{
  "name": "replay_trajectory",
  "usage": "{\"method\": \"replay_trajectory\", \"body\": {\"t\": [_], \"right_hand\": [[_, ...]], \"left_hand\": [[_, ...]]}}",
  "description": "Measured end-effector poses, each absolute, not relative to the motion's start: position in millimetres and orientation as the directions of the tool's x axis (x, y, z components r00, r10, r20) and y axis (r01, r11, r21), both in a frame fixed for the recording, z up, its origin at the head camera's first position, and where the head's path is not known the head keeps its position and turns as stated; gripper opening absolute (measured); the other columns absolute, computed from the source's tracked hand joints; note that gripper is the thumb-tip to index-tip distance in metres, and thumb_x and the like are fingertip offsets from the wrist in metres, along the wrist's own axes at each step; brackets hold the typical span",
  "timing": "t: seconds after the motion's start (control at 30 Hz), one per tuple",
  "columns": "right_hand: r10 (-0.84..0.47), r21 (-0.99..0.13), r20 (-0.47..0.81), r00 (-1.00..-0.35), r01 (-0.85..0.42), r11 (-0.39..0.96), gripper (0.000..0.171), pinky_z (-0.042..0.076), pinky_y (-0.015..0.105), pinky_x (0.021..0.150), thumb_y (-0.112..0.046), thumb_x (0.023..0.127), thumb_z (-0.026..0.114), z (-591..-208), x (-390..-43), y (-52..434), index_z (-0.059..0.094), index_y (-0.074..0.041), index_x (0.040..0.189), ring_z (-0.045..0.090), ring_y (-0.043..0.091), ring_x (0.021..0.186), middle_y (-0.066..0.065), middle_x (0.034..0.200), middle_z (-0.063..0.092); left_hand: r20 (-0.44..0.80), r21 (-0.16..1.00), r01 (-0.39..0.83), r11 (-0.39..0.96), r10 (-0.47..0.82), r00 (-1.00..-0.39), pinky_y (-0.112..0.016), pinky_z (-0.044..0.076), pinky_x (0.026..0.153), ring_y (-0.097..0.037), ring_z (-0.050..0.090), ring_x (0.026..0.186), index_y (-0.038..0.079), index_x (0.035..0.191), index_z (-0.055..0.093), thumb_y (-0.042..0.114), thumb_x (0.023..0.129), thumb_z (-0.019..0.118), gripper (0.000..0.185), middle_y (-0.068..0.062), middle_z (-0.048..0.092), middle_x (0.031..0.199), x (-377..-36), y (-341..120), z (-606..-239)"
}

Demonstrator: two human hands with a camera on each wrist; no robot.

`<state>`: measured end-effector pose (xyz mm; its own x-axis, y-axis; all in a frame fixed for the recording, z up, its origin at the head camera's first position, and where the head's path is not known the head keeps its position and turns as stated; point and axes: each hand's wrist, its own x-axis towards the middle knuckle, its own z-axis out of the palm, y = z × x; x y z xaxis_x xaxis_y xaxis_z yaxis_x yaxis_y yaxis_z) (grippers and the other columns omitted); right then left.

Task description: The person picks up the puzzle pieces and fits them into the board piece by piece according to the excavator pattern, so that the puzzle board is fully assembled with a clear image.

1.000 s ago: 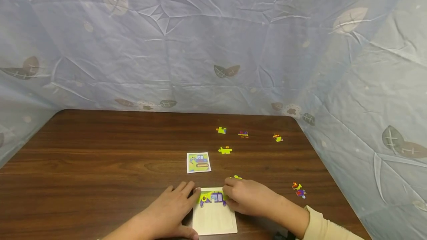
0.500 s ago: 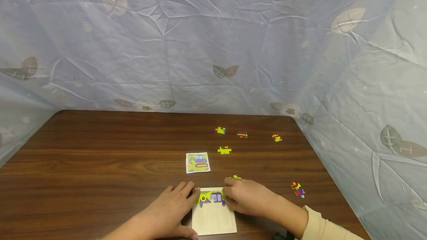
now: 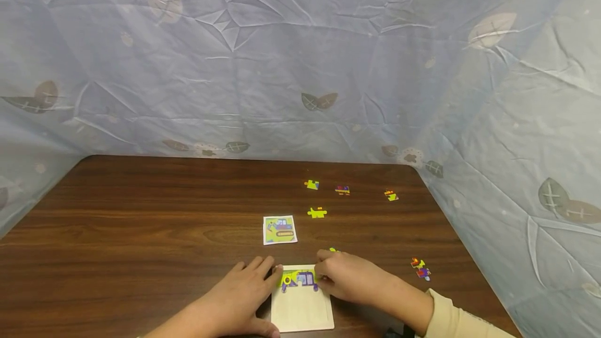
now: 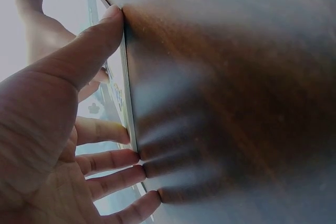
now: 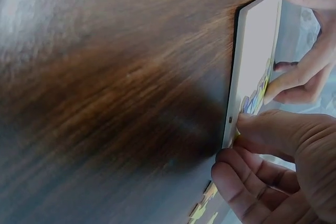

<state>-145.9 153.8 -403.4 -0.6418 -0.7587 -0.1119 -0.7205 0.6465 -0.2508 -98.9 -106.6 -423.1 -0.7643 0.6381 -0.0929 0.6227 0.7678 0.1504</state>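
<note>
A pale square puzzle tray (image 3: 301,311) lies at the near edge of the brown table. Joined puzzle pieces (image 3: 299,278), green with a purple vehicle, run along its far side; the rest of its floor is bare. My left hand (image 3: 237,295) rests along the tray's left edge, fingers spread and fairly straight, thumb at the near corner. At the far right corner, my right hand (image 3: 351,276) has curled fingers and pinches a puzzle piece (image 5: 237,137). Only a yellowish sliver of that piece shows beside the thumb in the right wrist view; the fingers hide the rest.
A picture card (image 3: 279,230) of a digger lies beyond the tray. Several loose puzzle pieces are scattered right of it, including a green one (image 3: 317,213) and a red-and-purple one (image 3: 421,269). One piece (image 3: 334,249) is partly hidden behind my right hand. Patterned cloth (image 3: 263,67) hangs around the table.
</note>
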Motion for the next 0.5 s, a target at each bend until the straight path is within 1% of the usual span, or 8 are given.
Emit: {"method": "replay_trajectory", "body": {"t": [0.17, 0.27, 0.43, 0.5], "right_hand": [[-0.755, -0.28, -0.107, -0.647, -0.709, 0.647, 0.025, 0.034, 0.015, 0.057, -0.009, 0.095, 0.074, -405.7, -146.6, 155.0, 0.061, -0.016, 0.075, 0.032, -0.004, 0.063, -0.01, 0.078, 0.039], [-0.751, -0.297, -0.101, -0.652, -0.701, 0.648, 0.022, 0.036, 0.015, 0.057, -0.009, 0.096, 0.074, -406.8, -146.9, 155.3, 0.063, -0.015, 0.077, 0.033, -0.004, 0.064, -0.01, 0.079, 0.041], [-0.746, -0.317, -0.095, -0.659, -0.69, 0.65, 0.014, 0.041, 0.014, 0.058, -0.008, 0.095, 0.074, -408.4, -145.7, 155.6, 0.069, -0.012, 0.082, 0.037, -0.005, 0.066, -0.01, 0.081, 0.046], [-0.746, -0.323, -0.083, -0.661, -0.69, 0.648, 0.015, 0.041, 0.013, 0.058, -0.008, 0.095, 0.074, -409.7, -145.1, 155.2, 0.069, -0.012, 0.082, 0.037, -0.005, 0.066, -0.01, 0.082, 0.046]], "left_hand": [[-0.083, 0.143, 0.626, 0.767, 0.64, -0.764, -0.06, 0.054, 0.098, -0.029, 0.056, 0.131, 0.007, 0.149, 0.056, 0.082, 0.072, 0.073, 0.109, -0.01, 0.057, 0.145, -99.0, -106.5, -422.2], [-0.082, 0.133, 0.627, 0.768, 0.639, -0.765, -0.059, 0.054, 0.098, -0.028, 0.057, 0.13, 0.007, 0.149, 0.056, 0.083, 0.072, 0.073, 0.11, -0.009, 0.057, 0.145, -99.2, -106.5, -421.8], [-0.102, 0.139, 0.616, 0.775, 0.63, -0.77, -0.06, 0.054, 0.1, -0.03, 0.056, 0.135, 0.008, 0.151, 0.055, 0.084, 0.072, 0.072, 0.11, -0.011, 0.056, 0.149, -98.2, -106.5, -421.8], [-0.112, 0.15, 0.608, 0.78, 0.624, -0.773, -0.06, 0.053, 0.101, -0.031, 0.055, 0.137, 0.008, 0.151, 0.054, 0.083, 0.072, 0.072, 0.11, -0.012, 0.055, 0.152, -97.6, -107.4, -421.7]]}}
